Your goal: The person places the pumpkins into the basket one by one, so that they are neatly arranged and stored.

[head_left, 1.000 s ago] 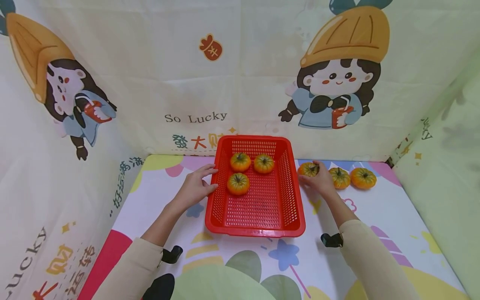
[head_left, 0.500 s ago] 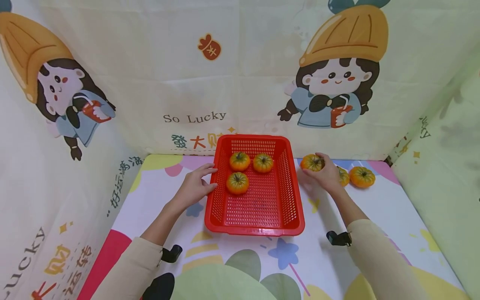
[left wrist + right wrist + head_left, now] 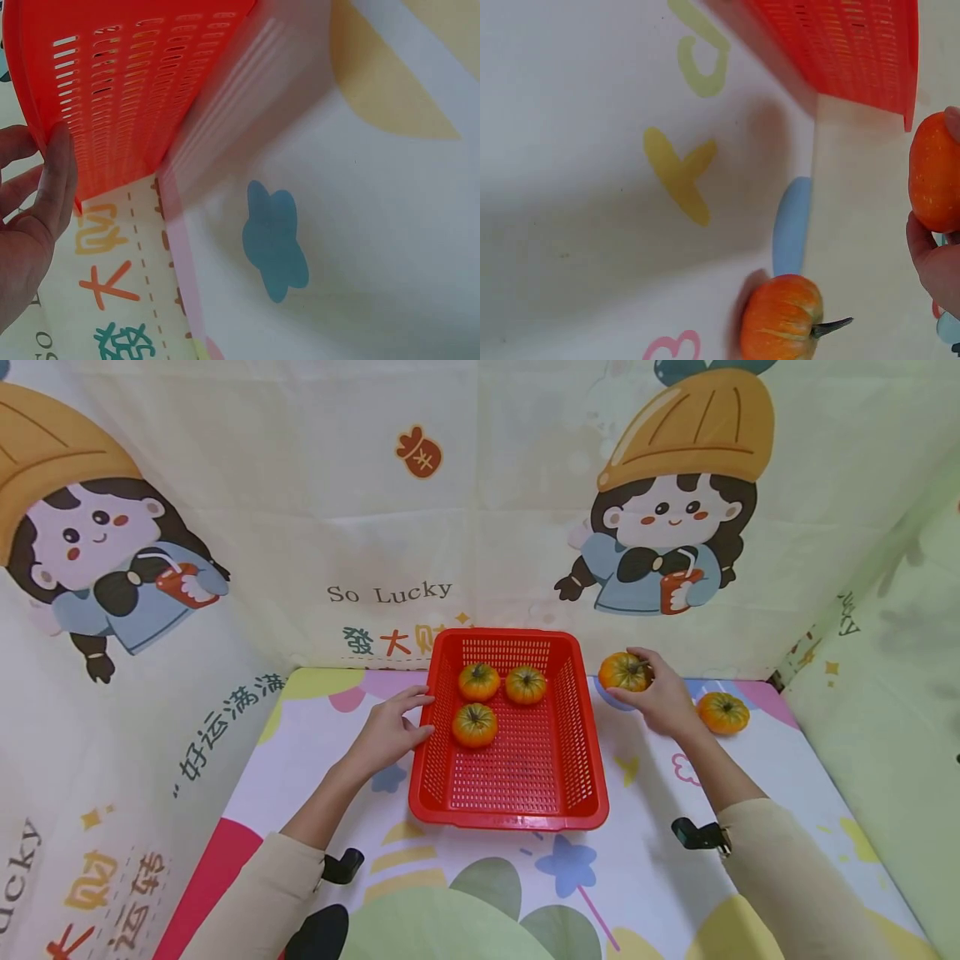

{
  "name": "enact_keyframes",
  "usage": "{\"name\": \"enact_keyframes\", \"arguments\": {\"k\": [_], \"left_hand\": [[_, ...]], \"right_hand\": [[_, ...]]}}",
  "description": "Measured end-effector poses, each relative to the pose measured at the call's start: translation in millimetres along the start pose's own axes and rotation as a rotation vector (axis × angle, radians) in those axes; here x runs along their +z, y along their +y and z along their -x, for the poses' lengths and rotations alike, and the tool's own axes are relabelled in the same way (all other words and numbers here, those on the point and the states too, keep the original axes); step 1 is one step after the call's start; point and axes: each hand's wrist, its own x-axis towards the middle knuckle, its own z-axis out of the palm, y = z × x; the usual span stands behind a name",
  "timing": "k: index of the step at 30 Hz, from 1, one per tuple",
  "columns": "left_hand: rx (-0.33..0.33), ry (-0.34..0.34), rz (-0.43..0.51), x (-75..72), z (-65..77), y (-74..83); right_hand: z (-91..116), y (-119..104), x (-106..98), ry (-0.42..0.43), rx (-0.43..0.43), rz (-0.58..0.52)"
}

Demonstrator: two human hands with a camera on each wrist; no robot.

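Note:
In the head view, my right hand (image 3: pixel 663 697) holds a small orange pumpkin (image 3: pixel 621 672) above the table, right of the red basket (image 3: pixel 510 821). Thumb and fingers pinch its sides, as the right wrist view shows with the raised pumpkin (image 3: pixel 934 174). My left hand (image 3: pixel 386 735) touches the basket's left rim with relaxed fingers; the left wrist view shows these fingers (image 3: pixel 56 176) against the red wall. Inside the basket sit three pumpkins, toward its back and left: one pumpkin (image 3: pixel 478 682), another pumpkin (image 3: pixel 526 685) and a nearer pumpkin (image 3: pixel 475 726).
One pumpkin (image 3: pixel 722 712) lies on the table at the right. The right wrist view shows a pumpkin (image 3: pixel 780 319) on the table; in the head view my right hand covers the spot beside the rightmost one. A printed cloth wall (image 3: pixel 525 552) rises behind the basket.
My right hand has gripped the leftmost of the loose pumpkins and raised it off the table, drifting slightly right. The neighbouring pumpkin is now hidden behind that hand. My left hand stays at the rim.

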Motion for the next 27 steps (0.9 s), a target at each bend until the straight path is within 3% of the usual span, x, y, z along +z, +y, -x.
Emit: {"name": "enact_keyframes", "arguments": {"k": [7, 17, 27], "left_hand": [[-0.004, -0.004, 0.002, 0.3, 0.5, 0.5], [-0.011, 0.000, -0.001, 0.5, 1.2, 2.1], [-0.006, 0.005, -0.006, 0.3, 1.0, 0.5]], "right_hand": [[6.0, -16.1, 3.0, -0.061, -0.047, 0.025], [5.2, -35.2, 19.3, -0.160, -0.178, 0.014], [-1.1, -58.7, 40.7, -0.250, -0.290, 0.114]]}}
